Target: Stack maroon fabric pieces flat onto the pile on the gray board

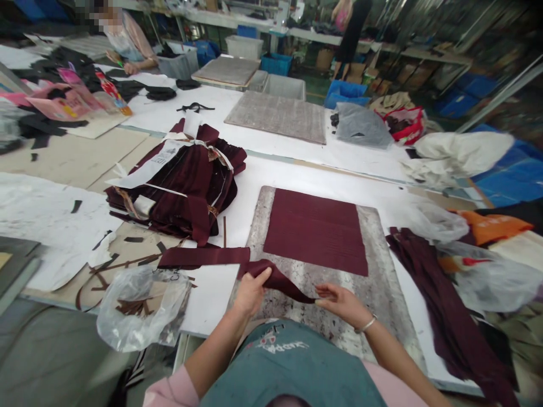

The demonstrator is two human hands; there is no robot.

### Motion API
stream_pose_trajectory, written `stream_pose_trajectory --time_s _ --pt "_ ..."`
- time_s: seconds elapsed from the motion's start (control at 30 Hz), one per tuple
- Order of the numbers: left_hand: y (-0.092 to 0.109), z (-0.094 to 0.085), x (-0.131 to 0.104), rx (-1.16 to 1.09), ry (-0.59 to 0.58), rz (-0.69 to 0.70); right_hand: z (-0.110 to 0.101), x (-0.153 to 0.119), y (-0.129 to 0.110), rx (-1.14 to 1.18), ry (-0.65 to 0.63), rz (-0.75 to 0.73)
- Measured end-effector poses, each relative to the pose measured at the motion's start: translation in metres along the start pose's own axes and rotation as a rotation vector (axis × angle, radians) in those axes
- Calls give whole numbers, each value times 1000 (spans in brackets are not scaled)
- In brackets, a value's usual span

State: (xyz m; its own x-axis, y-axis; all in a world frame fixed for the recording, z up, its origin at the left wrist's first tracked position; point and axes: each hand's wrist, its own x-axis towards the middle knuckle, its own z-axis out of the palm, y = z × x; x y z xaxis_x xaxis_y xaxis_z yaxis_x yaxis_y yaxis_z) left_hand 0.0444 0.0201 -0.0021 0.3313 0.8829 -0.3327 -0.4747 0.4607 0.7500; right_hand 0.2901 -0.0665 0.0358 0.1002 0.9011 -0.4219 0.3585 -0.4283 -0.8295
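A maroon fabric strip stretches between my two hands above the near part of a worn grey board. My left hand grips it near its left end, thumb on top. At the other end, my right hand pinches the narrow tip between thumb and fingers. Just beyond the hands, a maroon fabric panel lies flat on the board. Another maroon strip lies to the left of my left hand. Farther left sits a tied bundle of maroon fabric pieces with a white paper label.
A clear plastic bag with brown scraps hangs at the table's near edge. Long maroon pieces lie at the right beside plastic bags. A second grey board lies across the table. A co-worker sits at the far left.
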Motion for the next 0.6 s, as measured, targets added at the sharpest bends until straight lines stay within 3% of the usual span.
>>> stream_pose_trajectory --time_s 0.1,0.23,0.37,0.5,0.6 --pt "16 16 -7 239 -187 31 -3 6 -10 146 -52 19" --pt "21 37 -9 396 -424 70 6 17 -43 355 -209 -19" --pt "15 46 -7 409 -483 88 20 26 -64 277 -194 -158" --pt "12 45 -6 363 -497 94 26 25 -65 166 16 -221" --pt "12 44 -8 235 -509 -30 24 25 -61 141 19 -210"
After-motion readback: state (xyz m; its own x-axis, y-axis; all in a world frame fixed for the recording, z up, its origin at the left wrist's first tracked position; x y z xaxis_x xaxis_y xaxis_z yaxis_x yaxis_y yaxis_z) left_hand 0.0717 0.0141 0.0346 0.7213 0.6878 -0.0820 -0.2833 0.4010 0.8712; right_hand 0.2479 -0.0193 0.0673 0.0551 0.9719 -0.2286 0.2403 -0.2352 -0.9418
